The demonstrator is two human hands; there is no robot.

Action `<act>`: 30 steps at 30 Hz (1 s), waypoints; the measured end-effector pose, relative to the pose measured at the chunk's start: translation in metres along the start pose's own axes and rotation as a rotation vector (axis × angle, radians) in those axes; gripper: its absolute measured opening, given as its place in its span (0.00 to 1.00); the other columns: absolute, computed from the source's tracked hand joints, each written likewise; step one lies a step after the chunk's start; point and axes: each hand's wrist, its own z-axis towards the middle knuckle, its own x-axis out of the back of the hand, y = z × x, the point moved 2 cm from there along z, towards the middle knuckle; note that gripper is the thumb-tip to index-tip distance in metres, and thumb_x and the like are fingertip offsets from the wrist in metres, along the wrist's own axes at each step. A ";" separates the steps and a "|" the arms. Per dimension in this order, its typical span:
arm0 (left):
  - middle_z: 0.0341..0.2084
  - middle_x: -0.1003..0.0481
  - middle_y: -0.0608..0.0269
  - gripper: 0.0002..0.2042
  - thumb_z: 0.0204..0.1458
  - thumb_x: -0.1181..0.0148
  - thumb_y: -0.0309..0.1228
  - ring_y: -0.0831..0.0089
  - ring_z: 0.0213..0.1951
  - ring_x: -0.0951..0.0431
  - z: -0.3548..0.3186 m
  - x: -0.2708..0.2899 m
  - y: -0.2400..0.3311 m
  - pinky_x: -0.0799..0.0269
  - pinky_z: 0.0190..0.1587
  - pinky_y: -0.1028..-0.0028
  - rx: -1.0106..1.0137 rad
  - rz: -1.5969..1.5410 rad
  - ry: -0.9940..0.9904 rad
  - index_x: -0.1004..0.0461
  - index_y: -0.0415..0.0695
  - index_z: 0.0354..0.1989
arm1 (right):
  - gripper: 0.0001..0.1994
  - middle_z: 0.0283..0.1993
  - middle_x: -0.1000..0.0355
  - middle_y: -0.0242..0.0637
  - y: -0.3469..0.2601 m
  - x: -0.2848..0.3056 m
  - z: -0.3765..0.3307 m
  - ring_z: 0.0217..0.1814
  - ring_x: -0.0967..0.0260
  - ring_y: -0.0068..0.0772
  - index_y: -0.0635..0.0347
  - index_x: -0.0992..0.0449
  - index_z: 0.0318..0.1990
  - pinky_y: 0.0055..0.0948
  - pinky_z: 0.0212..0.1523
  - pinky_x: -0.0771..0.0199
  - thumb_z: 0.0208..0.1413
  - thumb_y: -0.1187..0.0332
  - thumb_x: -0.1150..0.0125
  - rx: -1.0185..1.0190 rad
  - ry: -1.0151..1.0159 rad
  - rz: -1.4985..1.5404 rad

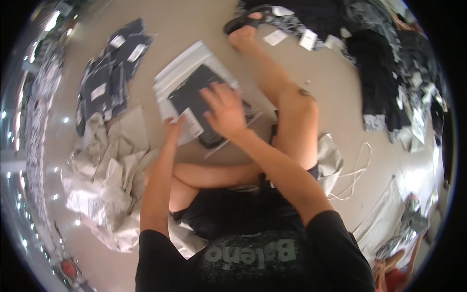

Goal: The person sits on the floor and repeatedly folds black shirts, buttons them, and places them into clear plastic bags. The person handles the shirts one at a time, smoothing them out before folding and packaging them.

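- Head view: a dark folded garment (204, 95) lies inside a clear plastic bag (182, 65) on the floor, at 12 o'clock from the seated person; its long axis runs from 10 to 4 o'clock.
- Right hand (224, 109): flat, fingers spread, pressing on the garment's near half; it grasps nothing.
- Left hand (173, 127): at the bag's near edge, at 8 o'clock from the right hand, touching a white tag (191, 124); whether it pinches the plastic cannot be told.
- Nearer hand: the right, directly on top.
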 end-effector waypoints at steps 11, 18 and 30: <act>0.46 0.17 0.55 0.20 0.58 0.24 0.35 0.68 0.41 0.15 -0.018 -0.063 0.083 0.19 0.44 0.67 0.070 -0.517 -0.326 0.21 0.34 0.52 | 0.31 0.86 0.50 0.49 0.035 -0.043 0.012 0.87 0.58 0.64 0.46 0.23 0.69 0.79 0.76 0.61 0.64 0.43 0.41 -0.226 -1.028 -0.342; 0.45 0.18 0.57 0.22 0.58 0.29 0.25 0.60 0.44 0.14 -0.021 -0.009 0.222 0.14 0.45 0.58 0.142 -0.969 -0.319 0.29 0.45 0.60 | 0.17 0.38 0.15 0.37 0.054 0.164 0.081 0.40 0.16 0.31 0.61 0.14 0.51 0.29 0.45 0.18 0.68 0.57 0.35 -0.369 -0.484 0.764; 0.67 0.28 0.47 0.31 0.67 0.41 0.38 0.54 0.66 0.24 0.304 0.296 0.031 0.29 0.70 0.51 -0.958 -0.029 0.279 0.35 0.39 0.76 | 0.19 0.47 0.19 0.32 0.480 0.184 0.107 0.39 0.18 0.32 0.53 0.23 0.61 0.32 0.34 0.20 0.64 0.68 0.32 -1.143 0.461 0.956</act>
